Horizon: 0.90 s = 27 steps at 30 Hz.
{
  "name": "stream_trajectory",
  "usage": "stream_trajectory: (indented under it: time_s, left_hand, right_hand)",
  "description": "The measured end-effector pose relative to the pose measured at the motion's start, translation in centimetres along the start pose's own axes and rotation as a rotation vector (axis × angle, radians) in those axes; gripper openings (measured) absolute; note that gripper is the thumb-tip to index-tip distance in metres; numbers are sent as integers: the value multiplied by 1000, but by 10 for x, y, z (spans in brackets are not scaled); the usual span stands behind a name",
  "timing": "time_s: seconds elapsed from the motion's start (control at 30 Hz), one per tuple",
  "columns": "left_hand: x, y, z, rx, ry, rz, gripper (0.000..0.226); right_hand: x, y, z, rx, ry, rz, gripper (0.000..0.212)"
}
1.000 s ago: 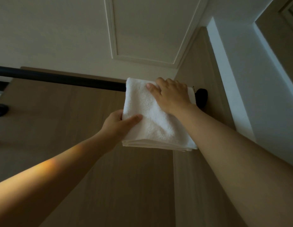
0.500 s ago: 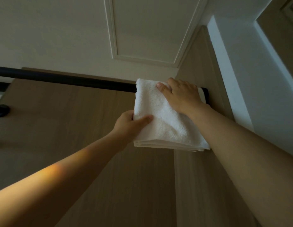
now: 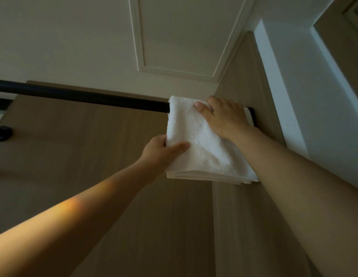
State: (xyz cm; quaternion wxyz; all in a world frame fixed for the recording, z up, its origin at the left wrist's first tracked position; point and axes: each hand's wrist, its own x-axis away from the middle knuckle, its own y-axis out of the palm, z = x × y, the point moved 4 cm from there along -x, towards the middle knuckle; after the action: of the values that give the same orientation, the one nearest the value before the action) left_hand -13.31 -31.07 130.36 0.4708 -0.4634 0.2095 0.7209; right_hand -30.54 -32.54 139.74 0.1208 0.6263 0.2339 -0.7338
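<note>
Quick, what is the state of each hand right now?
Left hand: closed, pinching the towel at its left edge.
Right hand: closed over the towel's top, on the rod.

Pale ceiling (image 3: 74, 37) with a raised moulded panel (image 3: 180, 33), wood-grain wall (image 3: 74, 156) below it, white wall edge (image 3: 284, 96) at right, black round mount (image 3: 2, 133) far left

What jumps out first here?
The white towel, folded and hung over the right end of the black rod, stands out bright against the dim wood panel. The left hand pinches its left edge, thumb on the front. The right hand grips its top at the rod.
</note>
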Motion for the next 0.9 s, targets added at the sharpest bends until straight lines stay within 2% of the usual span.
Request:
stream_trajectory:
  time_s: [0.17, 0.33, 0.4, 0.53, 0.67, 0.9]
  left_hand:
    - [13, -6, -5, -38, 20, -4, 23]
    - [55, -10, -21, -211, 64, -23, 56]
    - [79, -12, -32, -200, 47, -20, 57]
    - [121, -6, -60, -290, 27, -25, 42]
    - [171, 8, -87, -413, 58, -167, 31]
    - [272, 29, -137, -592, 26, -296, 32]
  right_hand:
    - [40, -14, -1, -113, 10, 71, 51]
    - [124, -21, -7, -162, -10, 98, 51]
    - [157, -19, -12, -147, -30, 68, 52]
    - [215, -6, -14, -93, 0, -17, 54]
    - [274, 24, -11, -109, 47, -183, 51]
    - [394, 71, -9, -238, 180, -508, 48]
